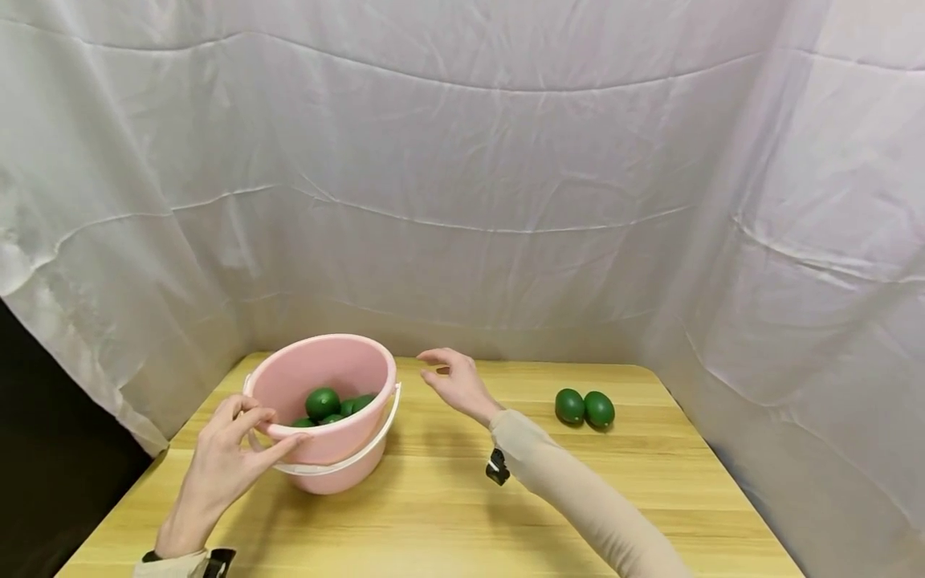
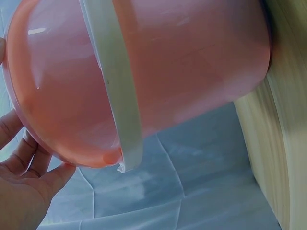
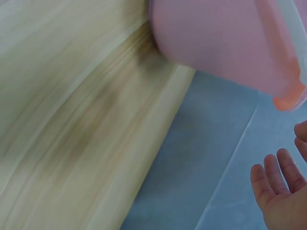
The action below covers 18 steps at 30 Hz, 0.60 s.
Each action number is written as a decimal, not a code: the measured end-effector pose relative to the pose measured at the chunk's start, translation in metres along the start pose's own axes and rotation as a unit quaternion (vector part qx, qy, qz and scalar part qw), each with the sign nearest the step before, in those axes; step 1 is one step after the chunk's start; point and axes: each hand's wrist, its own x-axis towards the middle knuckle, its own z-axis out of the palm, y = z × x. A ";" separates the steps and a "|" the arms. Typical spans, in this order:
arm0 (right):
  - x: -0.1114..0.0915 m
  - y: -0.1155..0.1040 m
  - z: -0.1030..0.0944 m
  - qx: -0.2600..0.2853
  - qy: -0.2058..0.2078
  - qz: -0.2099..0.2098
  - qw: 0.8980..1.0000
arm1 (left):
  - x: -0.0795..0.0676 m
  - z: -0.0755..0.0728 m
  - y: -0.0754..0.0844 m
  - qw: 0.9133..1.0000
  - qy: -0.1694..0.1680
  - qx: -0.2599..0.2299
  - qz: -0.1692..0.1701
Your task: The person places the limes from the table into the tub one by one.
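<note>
A pink bucket (image 1: pixel 325 445) with a white handle (image 2: pixel 122 86) stands at the left of the table. Inside it lie several dark-green oval fruits (image 1: pixel 322 403) that look like avocados; the rim partly hides some of them. My left hand (image 1: pixel 231 449) holds the bucket's rim at the near left, thumb and fingertips at its edge. To the right of the bucket, apart from it, my right hand (image 1: pixel 458 384) is in the air with loosely bent fingers and nothing in them. In the right wrist view, the fingers (image 3: pixel 273 175) are near the bucket's rim without touching it.
Two more green fruits (image 1: pixel 569 407) lie side by side at the table's right. The wooden table (image 1: pixel 448 514) meets hanging pale cloth (image 1: pixel 462 201) at the back and sides. A black area (image 1: pixel 58 449) lies beyond its left edge.
</note>
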 end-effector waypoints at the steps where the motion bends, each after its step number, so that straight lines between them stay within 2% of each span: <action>1: -0.001 0.002 -0.002 0.001 0.001 0.003 1.000 | 0.001 0.000 0.000 1.000 -0.001 0.001 -0.001; 12: -0.009 0.022 -0.015 -0.017 0.000 0.018 1.000 | 0.002 0.000 0.001 1.000 -0.002 0.006 -0.004; 18: -0.014 0.034 -0.024 -0.008 0.026 0.031 0.999 | 0.002 0.000 0.001 1.000 -0.004 0.001 0.000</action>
